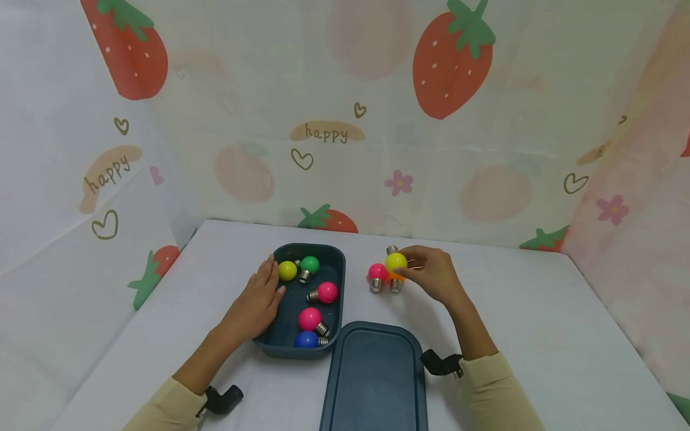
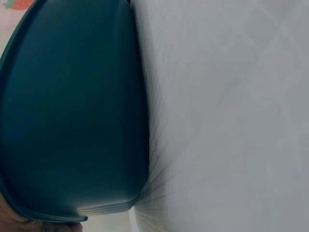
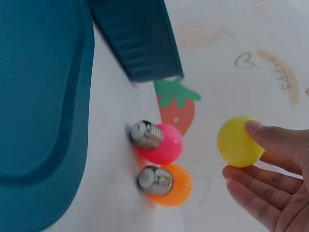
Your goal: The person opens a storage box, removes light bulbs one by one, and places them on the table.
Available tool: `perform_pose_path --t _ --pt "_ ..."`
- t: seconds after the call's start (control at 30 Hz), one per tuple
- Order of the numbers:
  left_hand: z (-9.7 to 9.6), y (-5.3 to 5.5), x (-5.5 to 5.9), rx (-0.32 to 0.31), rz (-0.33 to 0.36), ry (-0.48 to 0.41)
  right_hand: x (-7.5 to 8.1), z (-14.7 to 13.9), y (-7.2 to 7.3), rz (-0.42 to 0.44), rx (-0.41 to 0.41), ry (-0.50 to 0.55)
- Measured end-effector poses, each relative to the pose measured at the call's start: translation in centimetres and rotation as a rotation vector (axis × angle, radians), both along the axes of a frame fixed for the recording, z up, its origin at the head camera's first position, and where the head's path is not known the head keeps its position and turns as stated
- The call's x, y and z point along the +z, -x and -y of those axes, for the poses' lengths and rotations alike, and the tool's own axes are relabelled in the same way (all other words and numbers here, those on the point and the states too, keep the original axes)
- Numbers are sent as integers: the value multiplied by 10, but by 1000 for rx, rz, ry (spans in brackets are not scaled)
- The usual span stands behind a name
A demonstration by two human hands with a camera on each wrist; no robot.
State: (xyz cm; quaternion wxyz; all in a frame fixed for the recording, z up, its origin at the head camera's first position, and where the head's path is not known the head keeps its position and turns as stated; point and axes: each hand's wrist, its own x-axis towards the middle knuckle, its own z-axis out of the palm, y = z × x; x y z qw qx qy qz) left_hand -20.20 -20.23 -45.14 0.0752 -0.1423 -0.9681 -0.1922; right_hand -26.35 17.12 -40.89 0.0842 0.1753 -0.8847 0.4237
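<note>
Between thumb and fingers my right hand point(image 1: 433, 273) pinches a yellow bulb point(image 1: 396, 261), its metal base pointing away. Just below it on the table lie a pink bulb point(image 3: 166, 144) and an orange bulb point(image 3: 176, 185), side by side. My left hand point(image 1: 259, 302) rests with extended fingers on the left rim of the dark blue box point(image 1: 336, 257). Inside the box are another yellow bulb point(image 1: 287, 270), a green bulb point(image 1: 309, 264), a pink bulb point(image 1: 327, 292), a second pink bulb point(image 1: 309, 319) and a blue bulb point(image 1: 306, 340).
A dark blue lid point(image 1: 377, 383) lies flat in front, touching or nearly touching the box's lower right corner. The white table point(image 1: 528, 335) is bordered by a strawberry-printed cloth point(image 1: 323, 78) at the back and sides.
</note>
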Motion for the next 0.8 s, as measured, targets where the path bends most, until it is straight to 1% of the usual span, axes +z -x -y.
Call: perform_pose_path --t 0.17,0.4,0.57,0.8 --pt "0 1 -1 0 0 -4 -3 -8 4 14 -49 -35" --pt "0 0 0 4 -3 -7 -7 -18 9 42 -95 -62" --pt "0 1 0 5 1 -7 -8 -28 11 85 -133 -76" --pt "-1 0 0 8 6 -3 -13 -35 13 167 -144 -118"
